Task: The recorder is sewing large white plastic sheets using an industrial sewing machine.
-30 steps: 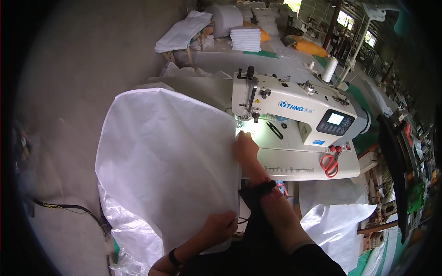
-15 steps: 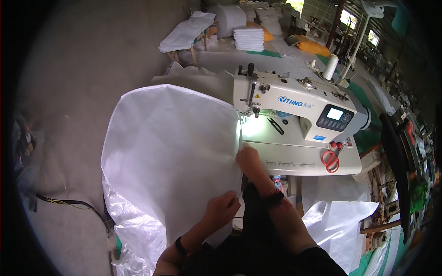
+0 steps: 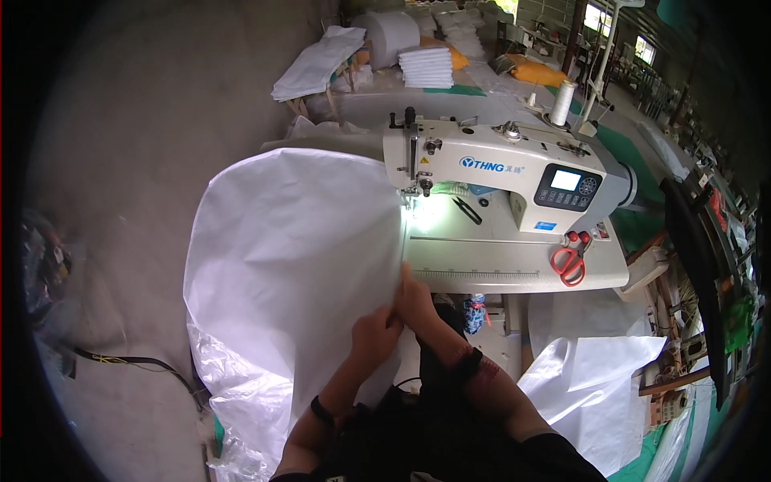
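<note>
A large white woven sack point(image 3: 289, 233) spreads over the left end of the sewing machine bed, its right edge running up under the lit needle area of the sewing machine point(image 3: 490, 161). My right hand point(image 3: 413, 296) pinches that edge just off the front of the bed. Close against it on the left, my left hand point(image 3: 376, 331) is closed on the same edge, a little lower. The two hands nearly touch. Clear plastic film point(image 3: 245, 402) shows at the sack's lower left.
Black thread snips point(image 3: 467, 210) and red-handled scissors point(image 3: 569, 265) lie on the bed. A thread cone point(image 3: 562, 103) stands behind the machine. White sheets point(image 3: 586, 386) hang at the right. Folded white stacks point(image 3: 426, 67) sit at the back. A black cable point(image 3: 144, 360) crosses the floor.
My left hand has moved up along the sack's edge to my right hand, which has come slightly down the edge. The view has shifted, so the machine appears farther left.
</note>
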Action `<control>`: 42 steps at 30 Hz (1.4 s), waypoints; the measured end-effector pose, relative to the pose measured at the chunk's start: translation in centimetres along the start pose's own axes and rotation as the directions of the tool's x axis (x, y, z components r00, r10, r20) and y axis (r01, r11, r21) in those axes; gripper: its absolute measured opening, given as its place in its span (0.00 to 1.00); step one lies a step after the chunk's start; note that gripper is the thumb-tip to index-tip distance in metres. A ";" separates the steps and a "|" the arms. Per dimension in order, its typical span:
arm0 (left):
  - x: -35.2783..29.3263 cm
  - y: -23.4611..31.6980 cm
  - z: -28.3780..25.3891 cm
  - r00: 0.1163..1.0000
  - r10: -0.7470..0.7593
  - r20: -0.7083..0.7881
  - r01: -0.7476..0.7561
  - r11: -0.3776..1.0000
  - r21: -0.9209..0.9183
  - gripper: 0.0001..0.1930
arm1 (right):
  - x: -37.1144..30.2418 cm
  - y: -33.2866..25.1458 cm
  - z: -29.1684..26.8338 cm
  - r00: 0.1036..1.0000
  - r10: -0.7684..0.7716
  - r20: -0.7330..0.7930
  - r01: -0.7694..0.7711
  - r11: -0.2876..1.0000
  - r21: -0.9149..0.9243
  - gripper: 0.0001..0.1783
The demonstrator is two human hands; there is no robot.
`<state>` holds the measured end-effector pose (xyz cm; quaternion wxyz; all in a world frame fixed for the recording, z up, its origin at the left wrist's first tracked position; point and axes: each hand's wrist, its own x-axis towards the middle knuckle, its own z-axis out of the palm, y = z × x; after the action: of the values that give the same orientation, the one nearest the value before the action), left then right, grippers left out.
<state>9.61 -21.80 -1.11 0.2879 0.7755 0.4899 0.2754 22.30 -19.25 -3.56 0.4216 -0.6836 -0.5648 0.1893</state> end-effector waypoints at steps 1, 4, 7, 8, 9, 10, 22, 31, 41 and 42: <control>0.5 0.0 -0.2 0.999 0.046 0.017 -0.046 0.999 0.008 0.10 | 0.4 0.0 -0.1 1.000 -0.024 -0.014 0.024 0.999 0.021 0.23; 1.1 0.1 -1.7 0.990 0.134 -0.029 -0.131 0.987 0.089 0.08 | 1.8 0.0 -0.6 0.995 0.061 0.082 -0.057 0.997 -0.056 0.28; 0.3 -0.2 -4.8 0.914 0.297 -0.278 -0.206 0.927 0.314 0.05 | 3.0 -0.3 -1.1 0.994 0.052 0.100 -0.034 0.984 -0.174 0.28; -0.1 -0.5 -6.0 0.889 0.307 -0.340 -0.197 0.926 0.322 0.08 | 3.3 -0.5 -1.3 0.992 0.079 0.100 -0.054 0.970 -0.235 0.25; -0.4 -0.7 -7.2 0.862 0.314 -0.398 -0.183 0.925 0.333 0.11 | 3.7 -0.8 -1.5 0.987 0.125 0.098 -0.087 0.943 -0.322 0.22; -0.5 -1.0 -8.0 0.865 0.311 -0.395 -0.180 0.925 0.333 0.11 | 4.0 -1.0 -1.6 0.989 0.110 0.102 -0.076 0.953 -0.294 0.22; 5.9 -6.5 -10.2 0.947 0.070 -0.313 0.112 0.843 0.526 0.27 | 10.1 -1.2 -1.9 0.990 0.128 0.057 -0.090 0.891 -0.445 0.14; 13.2 -7.9 -10.3 0.983 -0.045 -0.179 0.133 0.847 0.514 0.29 | 13.4 0.0 -0.8 0.987 0.162 0.003 -0.141 0.866 -0.480 0.13; 20.7 -9.8 -11.9 0.988 -0.131 0.076 0.074 0.856 0.512 0.30 | -1.3 -0.4 0.2 0.717 -0.030 0.697 -0.568 0.554 0.608 0.17; 19.7 -9.8 -12.1 1.000 -0.031 0.000 0.027 0.877 0.479 0.30 | -3.2 -0.1 0.0 0.577 0.021 0.816 -0.719 0.486 0.497 0.16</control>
<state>2.44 1.94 2.97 0.0933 0.8163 0.5531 0.1382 21.29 -22.27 -4.19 0.3621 -0.3988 -0.3497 0.7666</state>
